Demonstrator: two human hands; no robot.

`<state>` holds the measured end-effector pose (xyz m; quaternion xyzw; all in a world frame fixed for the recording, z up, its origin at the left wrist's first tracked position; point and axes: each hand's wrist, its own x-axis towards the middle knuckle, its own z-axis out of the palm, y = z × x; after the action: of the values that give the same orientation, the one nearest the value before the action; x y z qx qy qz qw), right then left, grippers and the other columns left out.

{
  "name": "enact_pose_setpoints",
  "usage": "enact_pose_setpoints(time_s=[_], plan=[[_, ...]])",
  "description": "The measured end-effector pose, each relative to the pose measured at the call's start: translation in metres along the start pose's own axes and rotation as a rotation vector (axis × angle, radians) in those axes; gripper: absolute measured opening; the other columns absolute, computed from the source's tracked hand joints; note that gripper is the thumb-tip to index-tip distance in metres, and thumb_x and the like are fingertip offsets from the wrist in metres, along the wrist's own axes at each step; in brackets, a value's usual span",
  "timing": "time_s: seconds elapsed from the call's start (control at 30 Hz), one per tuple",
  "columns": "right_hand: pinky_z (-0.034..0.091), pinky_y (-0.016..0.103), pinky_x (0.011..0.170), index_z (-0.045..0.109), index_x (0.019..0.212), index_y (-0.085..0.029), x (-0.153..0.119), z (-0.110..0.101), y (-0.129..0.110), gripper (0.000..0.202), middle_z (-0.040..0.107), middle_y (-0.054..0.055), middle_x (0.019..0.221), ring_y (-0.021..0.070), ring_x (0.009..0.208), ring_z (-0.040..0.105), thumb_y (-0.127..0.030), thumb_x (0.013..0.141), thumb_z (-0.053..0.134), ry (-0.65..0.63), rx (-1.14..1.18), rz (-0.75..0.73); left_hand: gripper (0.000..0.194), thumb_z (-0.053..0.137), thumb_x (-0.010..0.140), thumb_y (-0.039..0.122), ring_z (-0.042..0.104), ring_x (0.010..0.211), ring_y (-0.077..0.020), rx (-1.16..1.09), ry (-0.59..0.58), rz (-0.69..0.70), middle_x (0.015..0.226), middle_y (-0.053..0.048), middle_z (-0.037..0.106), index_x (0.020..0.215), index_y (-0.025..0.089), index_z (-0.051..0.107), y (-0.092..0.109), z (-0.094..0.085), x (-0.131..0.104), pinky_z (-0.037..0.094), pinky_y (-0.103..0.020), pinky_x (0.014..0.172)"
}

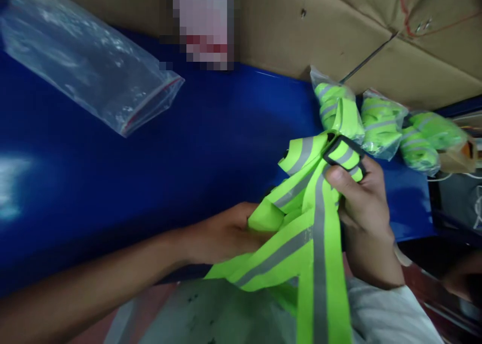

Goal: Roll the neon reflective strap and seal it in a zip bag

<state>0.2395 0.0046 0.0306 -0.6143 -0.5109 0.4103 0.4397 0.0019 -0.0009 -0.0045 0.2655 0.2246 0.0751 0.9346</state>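
The right hand [363, 218] pinches the green strap [301, 233] and its black buckle [341, 153] under the thumb. The left hand [226, 233] grips the strap's folds, fingers closed.

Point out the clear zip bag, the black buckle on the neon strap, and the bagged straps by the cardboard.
clear zip bag [86, 63], head view, middle of the plastic.
black buckle [341, 153], head view, its upper bar.
bagged straps [380, 125], head view, the middle packet.

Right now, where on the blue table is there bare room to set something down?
The blue table lies bare between the clear zip bag and the strap-holding left hand. It is crowded at right, where bagged green straps sit beside the right hand.
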Motion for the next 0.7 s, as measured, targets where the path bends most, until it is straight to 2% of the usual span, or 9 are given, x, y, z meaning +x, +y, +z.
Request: enact_pose_setpoints(time_s=[0.07, 0.13, 0.2, 0.27, 0.37, 0.47, 0.57, 0.63, 0.7], plan=[[0.048, 0.027, 0.065, 0.083, 0.102, -0.030, 0.003, 0.001, 0.002, 0.029, 0.068, -0.003, 0.084, 0.0129, 0.070, 0.057, -0.050, 0.082, 0.090, -0.019, 0.088, 0.043, 0.035, 0.083, 0.089, 0.041, 0.076, 0.107, -0.0270, 0.092, -0.057, 0.059, 0.115, -0.005, 0.083, 0.114, 0.017, 0.081, -0.001, 0.002, 0.001, 0.062, -0.037, 0.092], [0.044, 0.026, 0.064, 0.082, 0.100, -0.029, 0.002, 0.002, 0.002, 0.024, 0.064, -0.004, 0.080, 0.0117, 0.069, 0.054, -0.043, 0.083, 0.091, 0.005, 0.034, 0.009, 0.030, 0.080, 0.091, 0.037, 0.076, 0.106, -0.0271, 0.152, -0.003, 0.132, 0.112, -0.005, 0.083, 0.113, 0.017, 0.081, -0.002, 0.005, 0.002, 0.062, -0.036, 0.090], [0.041, 0.025, 0.061, 0.081, 0.097, -0.028, 0.000, 0.003, 0.000, 0.022, 0.060, -0.005, 0.076, 0.0105, 0.067, 0.050, -0.039, 0.083, 0.091, 0.050, -0.054, -0.053, 0.030, 0.080, 0.092, 0.039, 0.077, 0.099, -0.0235, 0.091, 0.078, 0.178, 0.106, -0.003, 0.084, 0.113, 0.018, 0.080, -0.005, 0.008, 0.003, 0.062, -0.031, 0.084], [0.040, 0.026, 0.061, 0.080, 0.097, -0.027, -0.003, 0.005, -0.001, 0.022, 0.060, -0.005, 0.076, 0.0102, 0.067, 0.049, -0.039, 0.084, 0.091, 0.084, -0.083, -0.094, 0.035, 0.083, 0.090, 0.040, 0.078, 0.092, -0.0199, -0.091, 0.116, 0.172, 0.103, -0.002, 0.084, 0.117, 0.019, 0.078, -0.008, 0.012, 0.003, 0.061, -0.027, 0.081], [0.044, 0.027, 0.062, 0.078, 0.099, -0.026, -0.004, 0.010, -0.001, 0.022, 0.062, -0.004, 0.078, 0.0113, 0.068, 0.051, -0.041, 0.087, 0.088, 0.094, -0.103, -0.120, 0.049, 0.088, 0.082, 0.052, 0.080, 0.092, -0.0224, -0.327, 0.085, 0.072, 0.104, -0.006, 0.085, 0.115, 0.018, 0.077, -0.013, 0.015, 0.004, 0.063, -0.033, 0.087], [0.048, 0.029, 0.061, 0.076, 0.099, -0.026, 0.000, 0.015, 0.000, 0.024, 0.064, -0.003, 0.079, 0.0135, 0.068, 0.055, -0.044, 0.087, 0.087, 0.111, -0.223, -0.208, 0.072, 0.082, 0.077, 0.076, 0.079, 0.108, -0.0324, -0.365, 0.045, -0.007, 0.112, -0.013, 0.084, 0.117, 0.017, 0.076, -0.016, 0.015, 0.006, 0.064, -0.042, 0.094], [0.051, 0.031, 0.062, 0.074, 0.099, -0.027, 0.003, 0.013, -0.001, 0.028, 0.065, -0.001, 0.078, 0.0172, 0.071, 0.061, -0.048, 0.086, 0.086, 0.202, -0.371, -0.305, 0.076, 0.072, 0.085, 0.079, 0.072, 0.128, -0.0342, -0.224, 0.201, 0.190, 0.134, -0.011, 0.077, 0.138, 0.025, 0.068, -0.012, 0.012, 0.005, 0.061, -0.041, 0.101], [0.053, 0.033, 0.064, 0.072, 0.100, -0.027, 0.004, 0.010, -0.002, 0.029, 0.064, 0.000, 0.077, 0.0197, 0.074, 0.063, -0.051, 0.087, 0.084, 0.250, -0.430, -0.326, 0.078, 0.080, 0.086, 0.068, 0.067, 0.135, -0.0340, -0.052, 0.341, 0.345, 0.146, -0.007, 0.071, 0.151, 0.032, 0.055, -0.007, 0.009, 0.003, 0.061, -0.040, 0.104], [0.055, 0.035, 0.066, 0.071, 0.101, -0.027, 0.003, 0.008, -0.003, 0.031, 0.065, 0.000, 0.077, 0.0211, 0.076, 0.065, -0.052, 0.088, 0.083, 0.264, -0.457, -0.332, 0.093, 0.090, 0.081, 0.054, 0.070, 0.131, -0.0347, 0.070, 0.383, 0.372, 0.146, -0.006, 0.070, 0.158, 0.037, 0.042, -0.002, 0.007, 0.001, 0.064, -0.041, 0.099]])
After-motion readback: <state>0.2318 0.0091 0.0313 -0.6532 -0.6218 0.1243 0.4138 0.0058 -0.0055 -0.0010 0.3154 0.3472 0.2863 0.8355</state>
